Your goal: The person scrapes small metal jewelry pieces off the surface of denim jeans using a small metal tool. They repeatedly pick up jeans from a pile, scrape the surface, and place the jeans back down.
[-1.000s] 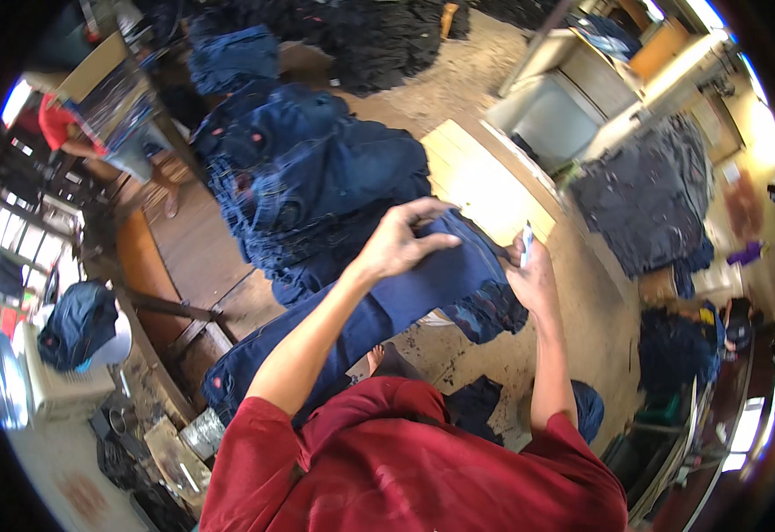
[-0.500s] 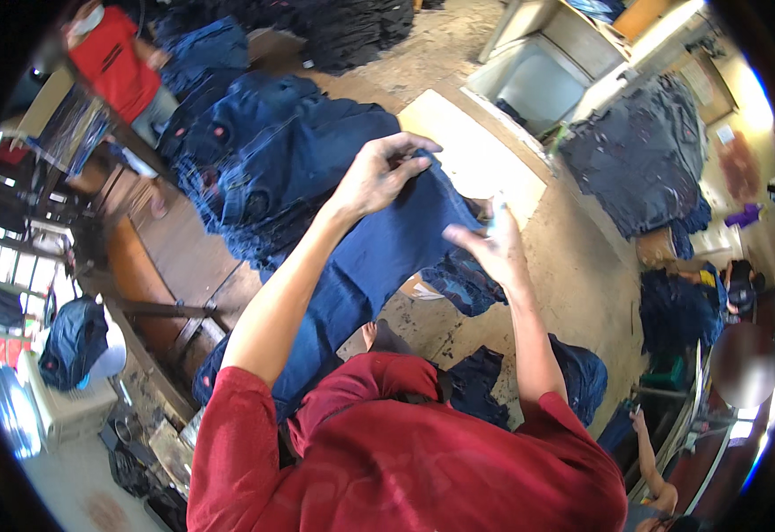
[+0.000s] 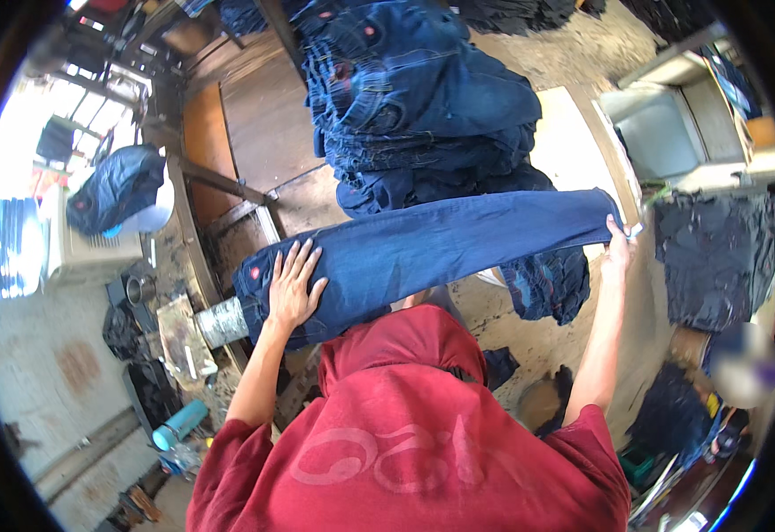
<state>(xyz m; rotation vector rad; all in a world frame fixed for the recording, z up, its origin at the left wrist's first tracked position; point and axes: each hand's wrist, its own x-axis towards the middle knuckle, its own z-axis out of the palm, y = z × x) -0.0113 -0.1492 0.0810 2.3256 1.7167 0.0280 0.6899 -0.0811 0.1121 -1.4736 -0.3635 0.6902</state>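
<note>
A pair of dark blue jeans (image 3: 441, 235), folded lengthwise, stretches left to right in front of me. Near its wide left end is a small red round tag (image 3: 255, 273). My left hand (image 3: 293, 285) lies flat on the cloth beside that tag, its fingers spread. At the narrow right end, my right hand (image 3: 618, 246) pinches the leg's hem, with something pale at its fingertips. The left end of the jeans rests by a pale cylindrical bar (image 3: 221, 323); whether the bar reaches inside or under the cloth is hidden.
Just beyond stands a tall stack of blue jeans (image 3: 423, 106). More denim (image 3: 547, 284) lies on the floor below the right end. Dark cloth (image 3: 716, 257) is heaped at the far right, near an open cabinet (image 3: 658, 133). A turquoise bottle (image 3: 180, 424) sits at lower left.
My view has turned left. My left hand has let go of the hem and moved left to the wide end. The jeans now lie stretched sideways, with my right hand at the hem.
</note>
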